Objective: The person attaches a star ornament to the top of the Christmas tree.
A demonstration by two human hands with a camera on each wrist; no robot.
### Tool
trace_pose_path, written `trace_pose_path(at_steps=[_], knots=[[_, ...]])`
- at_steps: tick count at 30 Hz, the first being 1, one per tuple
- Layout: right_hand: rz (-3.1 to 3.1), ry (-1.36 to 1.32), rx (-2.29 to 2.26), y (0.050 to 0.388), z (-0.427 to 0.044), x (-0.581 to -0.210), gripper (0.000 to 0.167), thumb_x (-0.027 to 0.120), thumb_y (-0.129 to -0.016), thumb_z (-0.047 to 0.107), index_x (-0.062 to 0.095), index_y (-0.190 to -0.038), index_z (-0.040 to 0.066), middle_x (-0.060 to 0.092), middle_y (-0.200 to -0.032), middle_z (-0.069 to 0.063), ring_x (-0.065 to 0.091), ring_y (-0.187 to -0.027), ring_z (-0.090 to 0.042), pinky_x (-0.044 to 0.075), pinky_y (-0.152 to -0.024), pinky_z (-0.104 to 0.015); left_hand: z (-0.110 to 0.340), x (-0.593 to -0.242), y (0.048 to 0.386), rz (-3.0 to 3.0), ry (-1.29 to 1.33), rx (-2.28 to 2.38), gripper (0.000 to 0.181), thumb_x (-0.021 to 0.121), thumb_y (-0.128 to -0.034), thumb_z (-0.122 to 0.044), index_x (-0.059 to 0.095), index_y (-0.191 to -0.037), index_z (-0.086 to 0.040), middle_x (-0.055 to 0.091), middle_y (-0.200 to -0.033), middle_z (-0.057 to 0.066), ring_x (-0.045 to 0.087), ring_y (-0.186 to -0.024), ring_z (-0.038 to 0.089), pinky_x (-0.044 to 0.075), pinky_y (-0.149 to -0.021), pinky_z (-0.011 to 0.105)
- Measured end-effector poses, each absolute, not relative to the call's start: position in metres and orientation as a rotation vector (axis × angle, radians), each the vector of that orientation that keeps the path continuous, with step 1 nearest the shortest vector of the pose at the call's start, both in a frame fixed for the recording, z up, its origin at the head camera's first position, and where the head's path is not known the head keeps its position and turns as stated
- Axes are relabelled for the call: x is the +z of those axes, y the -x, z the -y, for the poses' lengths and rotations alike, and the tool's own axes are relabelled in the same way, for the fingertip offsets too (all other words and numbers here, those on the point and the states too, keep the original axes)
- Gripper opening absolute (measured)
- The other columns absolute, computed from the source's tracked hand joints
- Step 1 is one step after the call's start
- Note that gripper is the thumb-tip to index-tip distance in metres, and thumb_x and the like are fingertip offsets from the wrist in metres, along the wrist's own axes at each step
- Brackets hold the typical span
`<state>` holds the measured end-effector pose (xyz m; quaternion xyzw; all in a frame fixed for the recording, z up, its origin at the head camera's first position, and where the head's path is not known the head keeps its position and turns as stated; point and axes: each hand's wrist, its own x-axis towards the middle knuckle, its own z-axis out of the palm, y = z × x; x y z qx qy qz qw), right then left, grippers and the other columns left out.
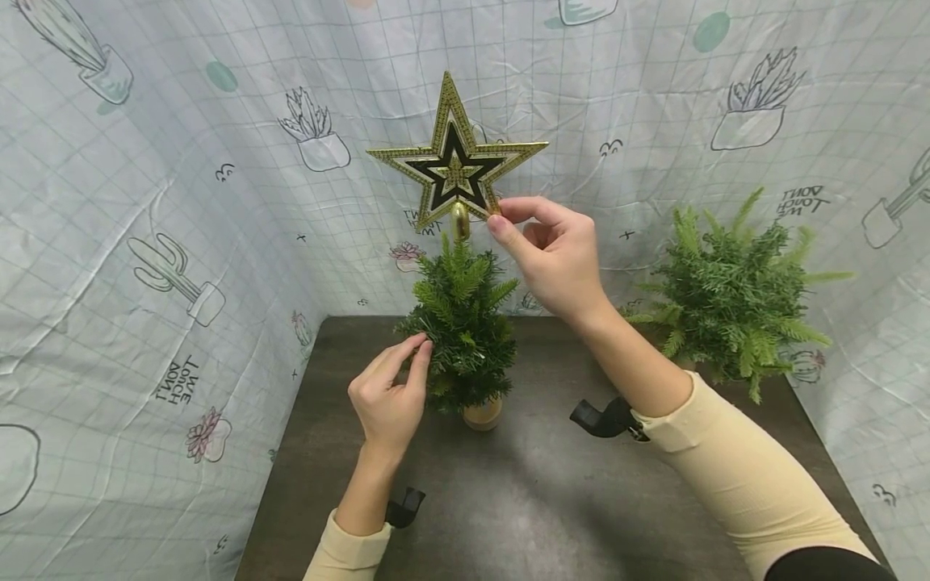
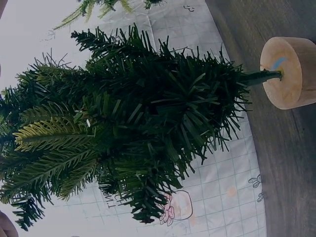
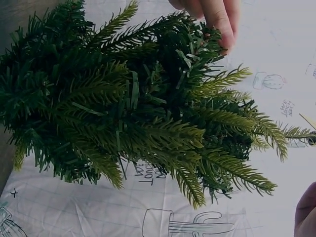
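A gold star tree topper with a black inner star stands upright over a small artificial Christmas tree. My right hand pinches the star's lower right point between thumb and fingers. The star's gold tube meets the tree's top sprig; how far the sprig sits inside is hard to tell. At the tree's left side, my left hand pinches a branch tip with thumb and fingers. In the right wrist view, fingers of that left hand touch the green needles. A round wooden base carries the tree's thin stem.
A second green artificial tree stands at the back right of the dark table. Cloth printed with cacti hangs behind and along both sides. Black wrist mounts stick out from both forearms.
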<state>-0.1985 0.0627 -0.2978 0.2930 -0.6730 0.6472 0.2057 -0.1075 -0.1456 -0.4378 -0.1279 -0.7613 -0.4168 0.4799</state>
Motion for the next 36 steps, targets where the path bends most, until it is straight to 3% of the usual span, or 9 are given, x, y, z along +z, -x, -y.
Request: trace_pose_path(at_steps=[13,21,27,36], knots=[[1.895,-0.834,1.694,0.201,-0.062,-0.305,0.012,0.078,-0.093,0.003,0.079,-0.104,-0.003,0.072,-0.091,-0.005,0.035,-0.046,-0.012,0.028,-0.045,-0.024,0.147,-0.438,0.107,1.862,0.313,-1.012,0.013,0.078,-0.0945,-0.011,0.083,-0.106,-0.007,0.079,-0.096,0.007,0.048,-0.043,0.007,0.036,-0.042,0.022],[1.902,-0.851,1.643,0.202,-0.061,-0.312,0.008,0.078,-0.092,0.001,0.080,-0.100,-0.001,0.068,-0.081,-0.001,0.036,-0.050,-0.014,0.031,-0.052,-0.026,0.147,-0.440,0.107,1.863,0.316,-1.011,0.013,0.079,-0.0945,-0.012,0.083,-0.106,-0.007,0.079,-0.096,0.007,0.061,-0.050,0.012,0.038,-0.042,0.023],[1.909,-0.864,1.625,0.204,-0.060,-0.318,0.008,0.079,-0.091,0.000,0.081,-0.099,-0.001,0.069,-0.080,-0.004,0.037,-0.050,-0.014,0.031,-0.051,-0.025,0.146,-0.440,0.107,1.863,0.318,-1.009,0.013,0.079,-0.0943,-0.011,0.083,-0.106,-0.007,0.079,-0.096,0.007,0.055,-0.045,0.010,0.036,-0.042,0.022],[1.907,-0.862,1.634,0.203,-0.060,-0.318,0.009,0.079,-0.091,-0.001,0.081,-0.100,-0.002,0.068,-0.079,-0.004,0.036,-0.050,-0.014,0.030,-0.049,-0.025,0.145,-0.438,0.107,1.849,0.320,-1.013,0.014,0.080,-0.0925,-0.008,0.083,-0.106,-0.006,0.079,-0.095,0.007,0.058,-0.046,0.012,0.035,-0.041,0.022]])
